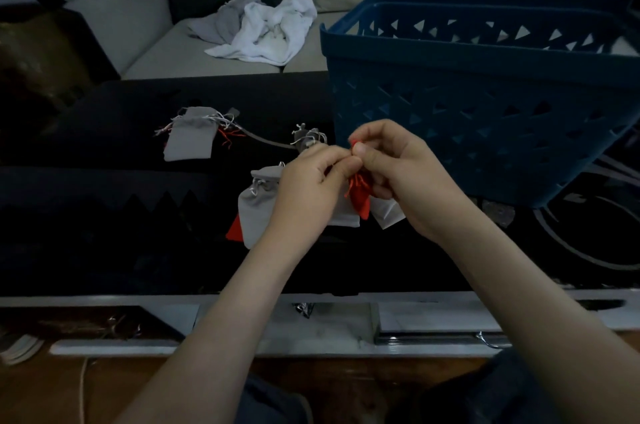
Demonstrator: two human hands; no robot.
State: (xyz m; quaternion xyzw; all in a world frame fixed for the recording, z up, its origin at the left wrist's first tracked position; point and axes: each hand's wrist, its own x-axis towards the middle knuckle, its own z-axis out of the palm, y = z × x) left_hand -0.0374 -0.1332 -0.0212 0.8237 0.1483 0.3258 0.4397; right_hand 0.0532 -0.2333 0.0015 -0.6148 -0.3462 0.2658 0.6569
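Drawstring work is in hand at the centre of the frame: I have both hands raised just above the dark table point(104, 146) on a small red pouch point(358, 195). The left hand point(306, 188) curls thumb and forefinger into a pinch at the pouch's neck. The right hand point(407, 177) pinches the same gathered top from the other side, with its lower fingers curled behind the red cloth. I judge that each hand takes one side so the mouth can be drawn shut or pulled apart, though I cannot tell which. The body of the pouch hangs loose below the fingers, which leaves the cord free to slide. A grey pouch point(254, 212) lies just under the left wrist with a red corner showing beneath it, and a second grey pouch point(188, 139) lies left of centre. The blue basket point(485, 104) stands close at the right of the frame, within easy reach, probably to receive finished pouches.
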